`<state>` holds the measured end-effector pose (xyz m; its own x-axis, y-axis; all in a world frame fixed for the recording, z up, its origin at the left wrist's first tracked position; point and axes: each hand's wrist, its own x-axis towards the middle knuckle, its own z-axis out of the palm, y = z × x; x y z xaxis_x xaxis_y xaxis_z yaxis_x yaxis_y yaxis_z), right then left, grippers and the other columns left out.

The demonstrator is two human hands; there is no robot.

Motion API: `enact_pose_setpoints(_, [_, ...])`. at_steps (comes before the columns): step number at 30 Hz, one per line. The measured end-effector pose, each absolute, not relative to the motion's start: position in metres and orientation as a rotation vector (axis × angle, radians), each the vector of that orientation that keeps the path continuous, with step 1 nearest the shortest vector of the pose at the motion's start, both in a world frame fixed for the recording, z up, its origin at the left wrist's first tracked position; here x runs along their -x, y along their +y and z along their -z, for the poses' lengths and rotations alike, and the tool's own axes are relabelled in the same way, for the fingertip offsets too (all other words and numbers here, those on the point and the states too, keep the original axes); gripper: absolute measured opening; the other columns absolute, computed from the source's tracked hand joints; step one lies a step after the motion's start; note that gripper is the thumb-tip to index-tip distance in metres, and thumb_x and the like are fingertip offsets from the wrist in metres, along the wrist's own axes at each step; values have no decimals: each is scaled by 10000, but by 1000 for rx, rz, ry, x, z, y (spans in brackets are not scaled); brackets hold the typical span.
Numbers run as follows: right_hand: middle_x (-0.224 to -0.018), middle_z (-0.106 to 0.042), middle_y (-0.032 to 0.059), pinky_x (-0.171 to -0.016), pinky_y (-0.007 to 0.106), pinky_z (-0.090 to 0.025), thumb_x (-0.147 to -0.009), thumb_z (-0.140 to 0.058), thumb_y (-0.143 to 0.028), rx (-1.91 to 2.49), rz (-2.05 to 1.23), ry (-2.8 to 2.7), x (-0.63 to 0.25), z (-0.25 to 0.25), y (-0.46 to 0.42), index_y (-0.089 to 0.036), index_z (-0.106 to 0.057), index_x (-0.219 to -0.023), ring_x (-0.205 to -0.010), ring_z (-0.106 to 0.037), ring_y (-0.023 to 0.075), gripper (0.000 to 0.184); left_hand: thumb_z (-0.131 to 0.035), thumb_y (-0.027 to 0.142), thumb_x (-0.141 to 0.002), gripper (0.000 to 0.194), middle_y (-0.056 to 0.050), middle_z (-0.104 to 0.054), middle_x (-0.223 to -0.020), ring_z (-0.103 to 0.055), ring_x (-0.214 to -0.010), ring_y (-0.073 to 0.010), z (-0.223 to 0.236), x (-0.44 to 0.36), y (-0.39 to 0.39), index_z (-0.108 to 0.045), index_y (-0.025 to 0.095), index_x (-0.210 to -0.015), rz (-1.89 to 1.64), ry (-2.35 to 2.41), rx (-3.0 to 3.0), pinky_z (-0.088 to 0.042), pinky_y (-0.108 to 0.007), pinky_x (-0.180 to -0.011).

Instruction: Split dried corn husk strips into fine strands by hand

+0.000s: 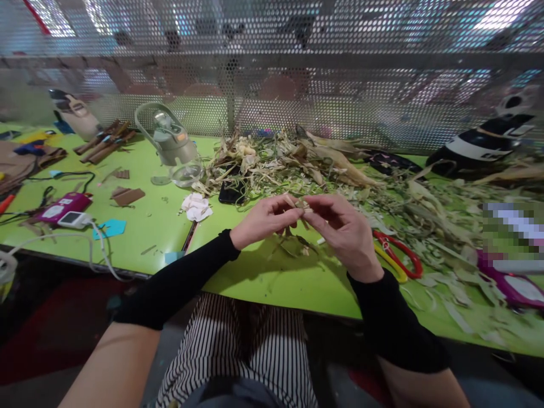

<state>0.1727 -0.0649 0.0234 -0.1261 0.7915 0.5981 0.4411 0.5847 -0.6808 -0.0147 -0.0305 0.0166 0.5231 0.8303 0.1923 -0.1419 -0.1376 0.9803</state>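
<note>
Just above the green table (238, 272), my left hand (270, 220) and my right hand (345, 233) meet at the fingertips. Pinched between them is a small pale piece of dried plant husk (304, 206), its exact shape partly covered by my fingers. Dry leafy strips (293, 243) show below my hands. To the right of my right wrist lies a pair of scissors with red and yellow handles (410, 262), its blades hidden. A wide heap of dry husks and shreds (272, 161) spreads behind my hands and off to the right.
A dark phone (232, 192) and crumpled tissue (196, 207) lie left of the heap. Bottles stand behind: a green-lidded one (172, 139), a beige one (80, 116), a black one (476, 144). Magenta devices (63, 207) with cables sit left. A perforated metal screen (229, 85) closes the back.
</note>
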Motion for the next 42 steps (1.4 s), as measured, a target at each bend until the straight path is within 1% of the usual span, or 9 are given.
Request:
enact_pose_setpoints(4, [-864, -772, 57, -637, 339, -561, -930, -749, -419, 1037, -456, -1858, -179, -28, -63, -232, -790, -940, -744, -702, 202, 191, -770, 563, -821, 427, 36, -623, -661, -541, -540, -44, -25, 23, -26, -629, 159, -824, -770, 643, -1531, -431, -186, -524])
enact_pose_setpoints(8, [-878, -792, 55, -648, 335, -575, -948, -722, -405, 1075, -444, -1952, -183, -29, -62, -225, -785, -987, -749, -725, 204, 195, -758, 552, -826, 413, 39, -609, -656, -540, -540, -48, -27, 27, -23, -629, 163, -783, -687, 669, -1577, -432, -201, -538])
enact_pose_setpoints(12, [-925, -805, 60, -706, 359, -581, -1000, -655, -364, 1036, -257, -2084, -184, -32, -63, -247, -775, -1015, -800, -742, 220, 168, -758, 545, -825, 408, 41, -595, -641, -514, -538, -51, -28, 29, -21, -616, 167, -761, -621, 697, -1593, -416, -210, -537])
enact_pose_setpoints(17, [-835, -765, 56, -651, 352, -523, -1037, -583, -321, 1015, -3, -2199, -184, -31, -65, -251, -726, -966, -724, -695, 220, 174, -740, 520, -846, 392, 39, -581, -646, -485, -548, -55, -25, 28, -18, -603, 168, -742, -566, 657, -1513, -409, -223, -551])
enact_pose_setpoints(21, [-806, -718, 67, -646, 352, -483, -1055, -525, -273, 1018, 269, -2237, -182, -24, -63, -226, -672, -958, -711, -638, 220, 183, -749, 486, -855, 354, 15, -638, -748, -552, -663, -67, -20, 26, -17, -631, 156, -810, -645, 646, -1467, -434, -223, -627])
enact_pose_setpoints(27, [-836, -706, 67, -687, 379, -496, -1046, -507, -224, 1010, 403, -2250, -178, -20, -61, -235, -653, -996, -740, -623, 234, 155, -797, 507, -835, 401, 7, -659, -753, -552, -661, -56, -20, 27, -18, -615, 151, -795, -660, 615, -1342, -405, -209, -628])
enact_pose_setpoints(34, [-866, -720, 65, -732, 390, -519, -1046, -522, -217, 964, 495, -2238, -175, -15, -62, -246, -667, -1022, -768, -630, 233, 150, -716, 288, -894, 191, -19, -705, -791, -609, -665, -47, -22, 25, -16, -628, 145, -804, -561, 639, -1164, -404, -186, -606])
enact_pose_setpoints(38, [-871, -720, 76, -737, 398, -513, -1038, -547, -245, 990, 414, -2239, -176, -13, -61, -241, -678, -1003, -780, -626, 243, 136, -679, 245, -899, 157, -4, -714, -805, -609, -646, -41, -23, 21, -20, -582, 163, -805, -640, 720, -1179, -317, -181, -539])
enact_pose_setpoints(42, [-855, -725, 82, -715, 393, -516, -1034, -554, -232, 971, 376, -2219, -175, -14, -60, -232, -687, -987, -777, -639, 248, 141, -651, 206, -906, 127, 11, -704, -787, -556, -602, -28, -23, 18, -22, -575, 162, -813, -690, 747, -1196, -350, -189, -576])
